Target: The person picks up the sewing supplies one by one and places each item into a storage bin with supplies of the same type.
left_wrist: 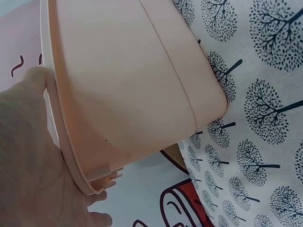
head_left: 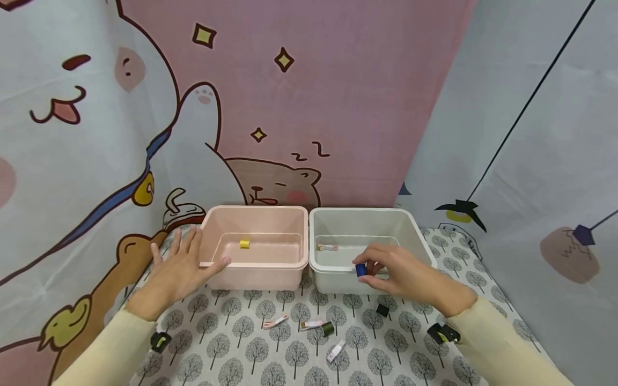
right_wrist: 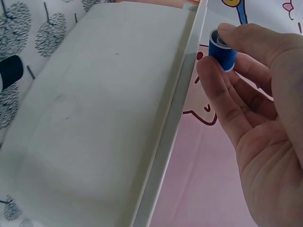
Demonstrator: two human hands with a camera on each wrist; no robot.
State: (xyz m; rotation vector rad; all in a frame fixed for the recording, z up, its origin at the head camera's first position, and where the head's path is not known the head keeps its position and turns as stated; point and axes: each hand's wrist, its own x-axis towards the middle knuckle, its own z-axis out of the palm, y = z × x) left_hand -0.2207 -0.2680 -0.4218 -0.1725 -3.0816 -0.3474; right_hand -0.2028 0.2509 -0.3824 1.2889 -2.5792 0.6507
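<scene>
Spool [head_left: 244, 244] in left bin [head_left: 263, 277]; right bin [head_left: 338, 281] alongside; both on cloth [head_left: 256, 305].

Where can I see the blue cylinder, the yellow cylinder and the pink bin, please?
Blue cylinder [right_wrist: 223, 56], right wrist view: on its blue side.
Yellow cylinder [head_left: 244, 244], head view: on its yellow side.
Pink bin [head_left: 258, 279], head view: on its outer front wall.

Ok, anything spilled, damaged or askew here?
Nothing stands out. The pink bin and grey bin stand upright, side by side, no spill or visible cracks. Small pieces lie scattered on the tablecloth, too small to check for damage. The right hand holds the blue spool.
</scene>
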